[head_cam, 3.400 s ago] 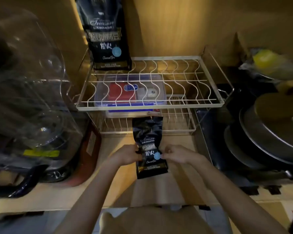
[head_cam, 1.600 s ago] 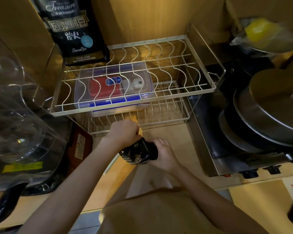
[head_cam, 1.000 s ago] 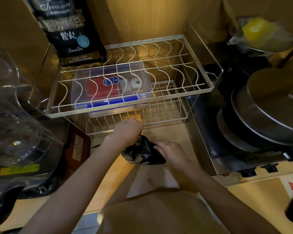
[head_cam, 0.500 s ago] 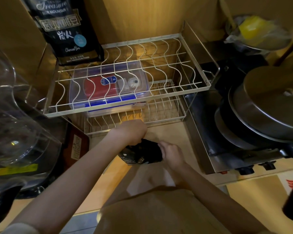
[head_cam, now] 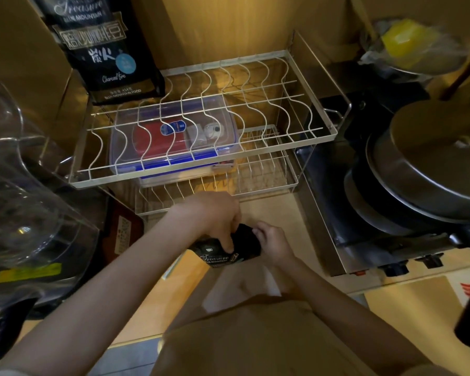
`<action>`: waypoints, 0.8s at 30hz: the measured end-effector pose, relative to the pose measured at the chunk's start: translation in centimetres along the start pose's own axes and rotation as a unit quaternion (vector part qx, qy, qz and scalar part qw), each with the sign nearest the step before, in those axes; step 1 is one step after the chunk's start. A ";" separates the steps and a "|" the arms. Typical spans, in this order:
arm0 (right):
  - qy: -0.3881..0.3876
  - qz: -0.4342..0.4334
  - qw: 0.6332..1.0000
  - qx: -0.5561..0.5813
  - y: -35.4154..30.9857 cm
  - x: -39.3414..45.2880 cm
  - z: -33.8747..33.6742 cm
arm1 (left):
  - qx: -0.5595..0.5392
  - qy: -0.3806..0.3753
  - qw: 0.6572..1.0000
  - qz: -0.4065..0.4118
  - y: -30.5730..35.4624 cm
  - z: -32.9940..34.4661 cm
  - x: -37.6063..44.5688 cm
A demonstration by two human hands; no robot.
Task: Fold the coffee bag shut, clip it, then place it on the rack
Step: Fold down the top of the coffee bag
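A small black coffee bag (head_cam: pixel 242 246) with white lettering sits on the wooden counter in front of the wire rack (head_cam: pixel 304 137). Its top is rolled down into a thick fold. My left hand (head_cam: pixel 215 215) presses on the bag from above, fingers curled over the fold. My right hand (head_cam: pixel 272 242) grips the bag's right side. No clip is visible. A larger black coffee bag (head_cam: pixel 101 47) of the same brand stands at the back left corner of the rack's upper tier.
A clear lidded box (head_cam: pixel 174 139) with a red item lies under the upper tier. A big clear jug (head_cam: pixel 25 202) stands at left. At right a stove (head_cam: pixel 364 240) carries a lidded metal pot (head_cam: pixel 429 164). A white cloth (head_cam: pixel 242 286) lies near me.
The bag lay flat and unrolled 3.4 s ago. Since then both hands have rolled its top down into a compact fold, and my right hand has closed in on the bag's side.
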State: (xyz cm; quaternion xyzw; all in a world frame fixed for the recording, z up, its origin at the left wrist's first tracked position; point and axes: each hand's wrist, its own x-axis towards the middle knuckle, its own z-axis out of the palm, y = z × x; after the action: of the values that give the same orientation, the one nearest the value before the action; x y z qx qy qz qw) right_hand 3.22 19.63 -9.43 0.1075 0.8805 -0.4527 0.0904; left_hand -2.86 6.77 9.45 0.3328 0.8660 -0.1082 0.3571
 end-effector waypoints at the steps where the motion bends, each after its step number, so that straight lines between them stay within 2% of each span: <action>1: 0.006 0.003 1.000 0.003 -0.1 0.0 0.0 | 0.046 0.024 0.999 -0.004 0.5 0.4 -0.2; 3: 0.008 0.012 1.000 -0.002 -0.3 0.3 0.1 | 0.087 0.078 0.993 -0.019 1.2 1.0 -0.2; 5: 0.002 0.028 1.000 -0.012 -0.4 0.7 0.1 | 0.105 0.102 0.988 -0.045 1.4 1.2 0.0; 8: -0.015 0.041 0.999 -0.016 -0.7 0.8 -0.1 | 0.120 0.146 0.981 -0.042 1.2 1.4 0.3; 11: -0.030 0.030 0.999 0.028 -0.3 0.1 -0.7 | 0.099 0.198 0.974 -0.037 0.7 1.4 0.7; 15: -0.026 0.041 0.999 -0.011 1.1 -1.5 -0.9 | 0.043 0.237 0.970 -0.026 0.7 1.6 1.6; 20: -0.003 0.037 0.998 -0.053 0.7 -1.8 0.1 | 0.000 0.248 0.969 -0.012 0.6 1.7 2.6; 24: -0.007 0.020 0.996 -0.089 0.9 -1.2 0.2 | -0.020 0.202 0.978 0.045 0.6 1.4 2.2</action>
State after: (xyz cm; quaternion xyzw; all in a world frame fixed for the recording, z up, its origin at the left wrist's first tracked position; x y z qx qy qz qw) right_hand 4.66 19.85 -9.95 0.1136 0.9144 -0.3713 0.1145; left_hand -2.88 7.72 6.95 0.3796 0.9064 -0.0053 0.1854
